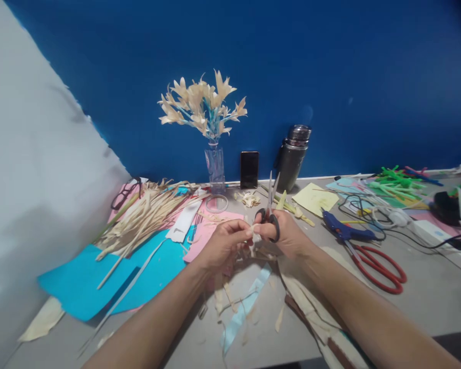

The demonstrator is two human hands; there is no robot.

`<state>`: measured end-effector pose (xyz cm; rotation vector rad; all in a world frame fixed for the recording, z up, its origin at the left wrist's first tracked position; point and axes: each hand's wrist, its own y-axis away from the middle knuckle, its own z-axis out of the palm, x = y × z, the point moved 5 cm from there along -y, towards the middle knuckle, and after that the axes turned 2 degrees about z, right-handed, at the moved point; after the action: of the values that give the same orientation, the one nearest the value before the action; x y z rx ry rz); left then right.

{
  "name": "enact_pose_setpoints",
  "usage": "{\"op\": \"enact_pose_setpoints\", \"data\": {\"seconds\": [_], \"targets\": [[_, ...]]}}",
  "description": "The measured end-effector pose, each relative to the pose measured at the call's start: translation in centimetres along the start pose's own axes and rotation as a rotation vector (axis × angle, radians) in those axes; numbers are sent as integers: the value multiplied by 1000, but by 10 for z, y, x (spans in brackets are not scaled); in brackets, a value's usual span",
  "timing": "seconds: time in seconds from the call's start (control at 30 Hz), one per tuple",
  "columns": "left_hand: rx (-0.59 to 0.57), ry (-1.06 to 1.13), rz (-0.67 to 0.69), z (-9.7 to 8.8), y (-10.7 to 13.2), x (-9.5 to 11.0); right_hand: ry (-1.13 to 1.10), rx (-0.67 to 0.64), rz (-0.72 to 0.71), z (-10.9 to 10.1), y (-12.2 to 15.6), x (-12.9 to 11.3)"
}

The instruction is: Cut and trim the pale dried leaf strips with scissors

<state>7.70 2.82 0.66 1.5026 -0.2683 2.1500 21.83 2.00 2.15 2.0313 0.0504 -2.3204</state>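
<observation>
Between the fingertips of both hands is a small pale piece, perhaps dried husk (pixel 255 237); its exact shape is partly hidden. My left hand (pixel 226 240) is closed in a pinch on it. My right hand (pixel 288 237) holds black-handled scissors (pixel 269 201), their blades slightly apart and pointing away from me. The thumb and finger of that same hand also touch the pale piece. Below the hands, husk scraps and a light blue strip (pixel 246 310) lie on the grey table (pixel 276 338).
Husk flowers (pixel 197 100) stand in a clear vase (pixel 215 166) beside a phone (pixel 249 169) and a dark flask (pixel 292 159). Dried strips (pixel 146 215) lie on blue paper (pixel 84 282) at left. A blue glue gun (pixel 346 228) and red-handled scissors (pixel 382 271) are at right.
</observation>
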Motion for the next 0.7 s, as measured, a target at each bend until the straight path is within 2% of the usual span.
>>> {"op": "enact_pose_setpoints", "data": {"seconds": [0.1, 0.2, 0.37, 0.57, 0.7], "targets": [[65, -45, 18, -4, 1, 2, -167, -28, 11, 0, -3, 1], [102, -5, 81, -7, 1, 7, -267, 13, 30, 0, -7, 6], [165, 42, 170, -7, 0, 12, -174, 54, -10, 8, -4, 11], [158, 11, 104, 0, 2, 6, -46, 157, 6, 7, 1, 10], [168, -26, 67, 0, 3, 6, 99, 92, -56, 9, 0, 9]]}}
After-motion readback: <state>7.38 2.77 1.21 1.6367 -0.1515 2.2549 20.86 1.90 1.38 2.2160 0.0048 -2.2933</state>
